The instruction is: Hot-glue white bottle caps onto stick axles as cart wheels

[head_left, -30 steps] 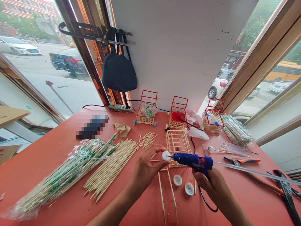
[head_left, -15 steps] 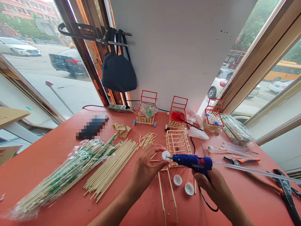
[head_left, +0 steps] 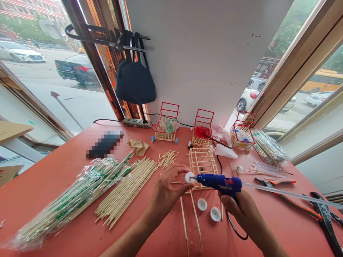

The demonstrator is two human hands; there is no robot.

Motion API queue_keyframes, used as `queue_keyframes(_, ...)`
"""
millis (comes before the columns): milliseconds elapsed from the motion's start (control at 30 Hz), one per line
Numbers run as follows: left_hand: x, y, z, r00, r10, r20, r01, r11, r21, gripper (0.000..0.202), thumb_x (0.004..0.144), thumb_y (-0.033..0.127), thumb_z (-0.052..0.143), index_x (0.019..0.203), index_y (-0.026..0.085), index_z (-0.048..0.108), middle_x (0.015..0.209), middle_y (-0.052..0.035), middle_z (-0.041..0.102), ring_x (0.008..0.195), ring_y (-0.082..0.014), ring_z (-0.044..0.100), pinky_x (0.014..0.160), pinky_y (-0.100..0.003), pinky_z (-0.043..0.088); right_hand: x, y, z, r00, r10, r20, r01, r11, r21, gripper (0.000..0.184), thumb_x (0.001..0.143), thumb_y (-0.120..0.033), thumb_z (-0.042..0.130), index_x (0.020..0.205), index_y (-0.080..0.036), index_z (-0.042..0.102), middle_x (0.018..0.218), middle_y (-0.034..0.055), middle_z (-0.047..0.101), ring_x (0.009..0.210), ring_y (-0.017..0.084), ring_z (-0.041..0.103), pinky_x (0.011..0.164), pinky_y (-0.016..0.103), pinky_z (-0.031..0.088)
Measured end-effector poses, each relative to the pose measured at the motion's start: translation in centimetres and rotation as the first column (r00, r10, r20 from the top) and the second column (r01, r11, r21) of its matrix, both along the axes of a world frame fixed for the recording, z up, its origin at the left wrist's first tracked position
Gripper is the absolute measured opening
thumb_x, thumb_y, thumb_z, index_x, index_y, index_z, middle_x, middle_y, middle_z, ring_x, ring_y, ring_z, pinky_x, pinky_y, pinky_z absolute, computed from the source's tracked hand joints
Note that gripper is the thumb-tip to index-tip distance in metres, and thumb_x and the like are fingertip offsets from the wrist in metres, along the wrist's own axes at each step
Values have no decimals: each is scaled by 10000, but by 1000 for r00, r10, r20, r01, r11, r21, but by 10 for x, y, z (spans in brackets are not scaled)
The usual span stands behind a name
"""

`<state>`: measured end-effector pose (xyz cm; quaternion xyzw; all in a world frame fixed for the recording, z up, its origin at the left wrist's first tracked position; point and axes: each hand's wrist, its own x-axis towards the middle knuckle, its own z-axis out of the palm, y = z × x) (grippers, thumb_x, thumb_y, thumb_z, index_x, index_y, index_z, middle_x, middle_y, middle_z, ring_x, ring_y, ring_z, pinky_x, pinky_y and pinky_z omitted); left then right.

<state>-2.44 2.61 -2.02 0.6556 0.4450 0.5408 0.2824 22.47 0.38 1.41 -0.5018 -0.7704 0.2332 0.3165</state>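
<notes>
Between the thumb and fingers of my left hand (head_left: 170, 185) is a white bottle cap (head_left: 189, 177). My right hand (head_left: 239, 207) is wrapped round the handle of a blue glue gun (head_left: 218, 182), whose metal nozzle points left and meets the cap. A long clear glue stick (head_left: 278, 193) sticks out of the gun's back. Behind the gun stands a small frame of wooden sticks (head_left: 203, 160), partly hidden by it. Two more white caps (head_left: 202, 204) lie below the gun. Two jointed stick pieces (head_left: 197, 217) lie beside them.
Bare skewers (head_left: 125, 192) and a bagged bundle of skewers (head_left: 72, 192) lie on the left. Short cut sticks (head_left: 167, 159) are near the middle. Several small stick carts (head_left: 166, 134) with red handles stand at the back. Pliers (head_left: 284, 200) lie right; a black cord (head_left: 235, 228) trails below the gun.
Both hands, the cap and the glue gun stay almost in place. The nozzle remains against the cap, and the view has shifted only slightly.
</notes>
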Motion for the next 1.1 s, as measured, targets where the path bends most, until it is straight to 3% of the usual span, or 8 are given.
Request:
queue_keyframes(833,0,0,-2,1000,10,-24,-10,1000,24,238,855,388,813,1009,225,734,1069,-57,771,1039,-232,712,906,-329,529,0,2,1,999,36,4,-36,999,16,454,1012,-522,442,704,-208,555,519,-39,449,441,127,405,400,220,321)
queue_keyframes(1100,0,-1,-2,1000,9,26,-8,999,-33,236,837,361,832,1012,233,739,1075,-49,768,1049,-238,705,909,-327,519,3,0,4,999,32,11,-32,999,11,427,989,-500,464,674,-218,522,528,-38,436,460,132,403,408,220,315)
